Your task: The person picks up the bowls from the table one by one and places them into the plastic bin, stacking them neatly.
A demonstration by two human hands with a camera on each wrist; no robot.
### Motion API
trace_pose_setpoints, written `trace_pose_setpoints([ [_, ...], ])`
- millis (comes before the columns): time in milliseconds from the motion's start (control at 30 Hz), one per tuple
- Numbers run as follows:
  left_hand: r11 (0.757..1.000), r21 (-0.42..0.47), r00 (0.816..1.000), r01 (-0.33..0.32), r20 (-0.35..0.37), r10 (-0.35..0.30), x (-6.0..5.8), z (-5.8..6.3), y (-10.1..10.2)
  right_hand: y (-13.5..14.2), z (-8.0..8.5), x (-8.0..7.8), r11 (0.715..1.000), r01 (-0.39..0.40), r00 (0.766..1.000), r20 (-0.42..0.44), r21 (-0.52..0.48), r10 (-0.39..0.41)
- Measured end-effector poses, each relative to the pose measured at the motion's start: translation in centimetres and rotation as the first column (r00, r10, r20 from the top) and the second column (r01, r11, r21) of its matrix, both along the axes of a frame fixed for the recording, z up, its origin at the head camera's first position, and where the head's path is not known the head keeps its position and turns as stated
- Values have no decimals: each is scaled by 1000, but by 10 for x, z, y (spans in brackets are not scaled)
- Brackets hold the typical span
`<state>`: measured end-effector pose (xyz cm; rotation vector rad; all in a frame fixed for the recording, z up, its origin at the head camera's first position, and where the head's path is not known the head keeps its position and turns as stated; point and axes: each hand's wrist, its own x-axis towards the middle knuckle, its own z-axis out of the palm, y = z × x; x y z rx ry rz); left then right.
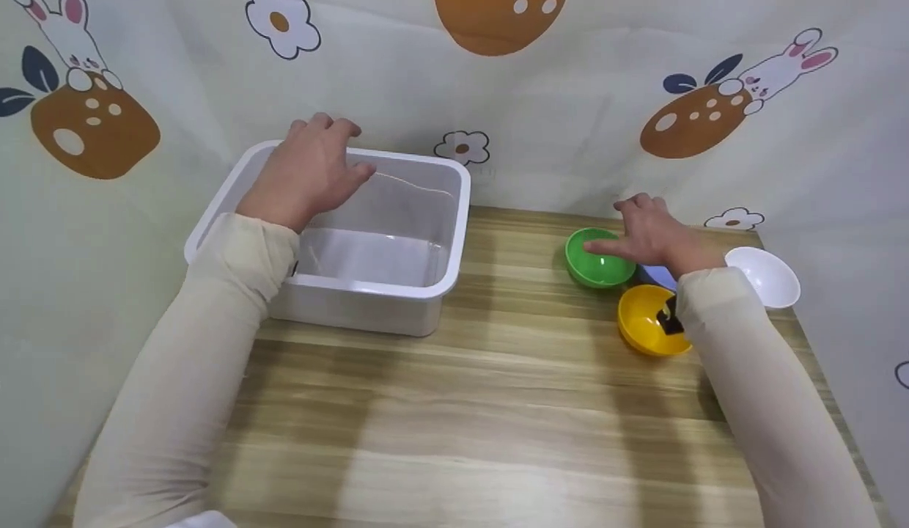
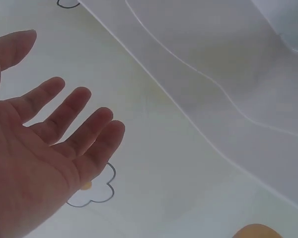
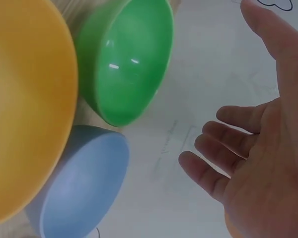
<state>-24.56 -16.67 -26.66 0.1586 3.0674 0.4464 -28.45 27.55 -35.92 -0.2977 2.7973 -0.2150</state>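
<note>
My left hand (image 1: pixel 308 172) is over the left part of a white plastic tub (image 1: pixel 454 220), fingers spread and holding nothing. In the left wrist view its palm and loosely bent fingers (image 2: pixel 97 141) show beside the tub's wall. On the right, my right hand (image 1: pixel 652 231) hovers over the bowls with relaxed, empty fingers. Its thumb overlaps the green bowl (image 1: pixel 597 271) in the head view. A blue bowl (image 3: pixel 87 186) lies partly hidden under this hand, and a yellow bowl (image 1: pixel 641 323) stands nearer, below the wrist. Right of the wrist is a white bowl (image 1: pixel 770 275).
The wood-grain table (image 1: pixel 498 411) runs up to a patterned cloth (image 1: pixel 542 132) at the back and both sides. Something dark (image 1: pixel 711 400) shows partly from behind the right forearm. The tub stands at the back left, against the cloth.
</note>
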Motion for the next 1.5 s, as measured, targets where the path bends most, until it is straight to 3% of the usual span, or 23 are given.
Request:
trace_pose_setpoints([
  [333, 1000, -28, 1000, -14, 10, 14, 15, -7, -36, -1, -19, 4, 999, -20, 1000, 7, 33, 20],
  [533, 998, 9, 998, -58, -14, 58, 24, -9, -59, 1, -29, 3, 999, -35, 999, -4, 21, 35],
  [800, 981, 118, 987, -157, -13, 159, 30, -17, -82, 2, -37, 1, 1000, 17, 996, 89, -8, -16],
  [967, 970, 134, 979, -202, 28, 200, 34, -27, -93, 0, -42, 2, 1000, 10, 996, 93, -19, -9],
  [1267, 944, 210, 967, -254, 39, 252, 44, -48, -113, -3, -49, 2, 1000, -23, 999, 41, -19, 24],
  [1500, 934, 269, 969, -235, -13, 247, 50, -65, -126, -3, -48, 1, 999, -36, 998, 45, -27, 37],
])
